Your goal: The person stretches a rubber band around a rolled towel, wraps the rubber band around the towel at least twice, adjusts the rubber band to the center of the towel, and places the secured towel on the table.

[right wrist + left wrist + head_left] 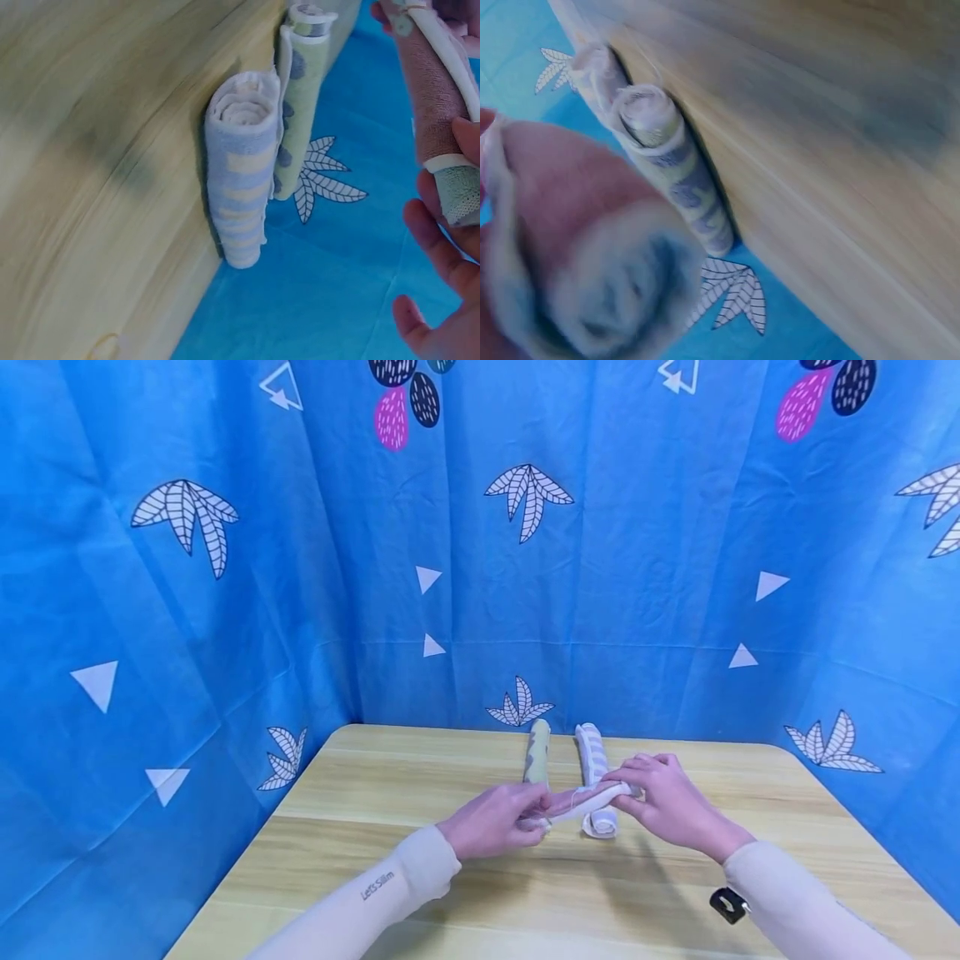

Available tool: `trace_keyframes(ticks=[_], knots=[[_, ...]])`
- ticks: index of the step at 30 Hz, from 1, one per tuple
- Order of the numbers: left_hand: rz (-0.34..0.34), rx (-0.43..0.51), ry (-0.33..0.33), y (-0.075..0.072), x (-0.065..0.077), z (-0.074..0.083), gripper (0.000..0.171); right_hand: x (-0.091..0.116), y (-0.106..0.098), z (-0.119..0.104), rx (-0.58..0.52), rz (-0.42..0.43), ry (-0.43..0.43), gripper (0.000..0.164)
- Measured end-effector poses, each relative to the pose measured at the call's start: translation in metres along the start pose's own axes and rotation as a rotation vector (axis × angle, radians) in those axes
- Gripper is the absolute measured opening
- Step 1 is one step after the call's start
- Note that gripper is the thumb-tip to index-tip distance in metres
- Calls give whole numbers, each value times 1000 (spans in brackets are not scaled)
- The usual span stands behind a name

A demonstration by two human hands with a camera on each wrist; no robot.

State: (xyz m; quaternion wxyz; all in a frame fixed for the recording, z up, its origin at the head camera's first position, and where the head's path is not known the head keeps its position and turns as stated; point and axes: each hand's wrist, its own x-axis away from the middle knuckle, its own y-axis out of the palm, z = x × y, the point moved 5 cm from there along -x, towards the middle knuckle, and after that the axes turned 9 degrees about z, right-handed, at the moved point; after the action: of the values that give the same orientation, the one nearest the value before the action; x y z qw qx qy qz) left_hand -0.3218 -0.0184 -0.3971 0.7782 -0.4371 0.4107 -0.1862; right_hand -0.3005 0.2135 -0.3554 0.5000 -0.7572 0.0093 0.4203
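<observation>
Both hands hold a rolled pinkish-brown towel (pixel 581 804) with a white edge, raised above the table. The left hand (pixel 497 821) grips one end, fingers curled round it. At the other end, the right hand (pixel 670 802) pinches the roll between thumb and fingers. In the right wrist view that end of the towel (pixel 439 97) shows a green patch. Its coiled end (pixel 622 292) looms blurred in the left wrist view. Behind the hands lie a green spotted towel roll (pixel 537 756) and a purple-and-white striped towel roll (pixel 592 756), side by side.
The wooden table (pixel 375 785) has a blue patterned curtain (pixel 510 593) standing round its back and sides. A small black tag (pixel 727 905) hangs by the right sleeve. Low in the right wrist view, a thin yellowish loop (pixel 103 343) lies on the wood.
</observation>
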Motion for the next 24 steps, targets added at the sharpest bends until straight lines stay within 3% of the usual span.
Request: trace_keyframes(ticks=[3,7,12,15,19,24], knots=[[30,-47,-30,-2,-1,3,27,1,-1,3,-67,-14,63,21],[50,-61,-86,-4,-2,3,26,4,-1,4,-47,-15,57,27],[2,91,-176,0,1,-3,28,9,-2,3,21,22,-22,51],[-20,176,-189,1,4,-5,30,11,-1,2,60,53,-96,59],[-38,210,-179,3,6,-5,29,11,0,-1,118,105,-189,52],[-47,167,-146,4,6,-3,25,11,1,-2,130,140,-206,39]])
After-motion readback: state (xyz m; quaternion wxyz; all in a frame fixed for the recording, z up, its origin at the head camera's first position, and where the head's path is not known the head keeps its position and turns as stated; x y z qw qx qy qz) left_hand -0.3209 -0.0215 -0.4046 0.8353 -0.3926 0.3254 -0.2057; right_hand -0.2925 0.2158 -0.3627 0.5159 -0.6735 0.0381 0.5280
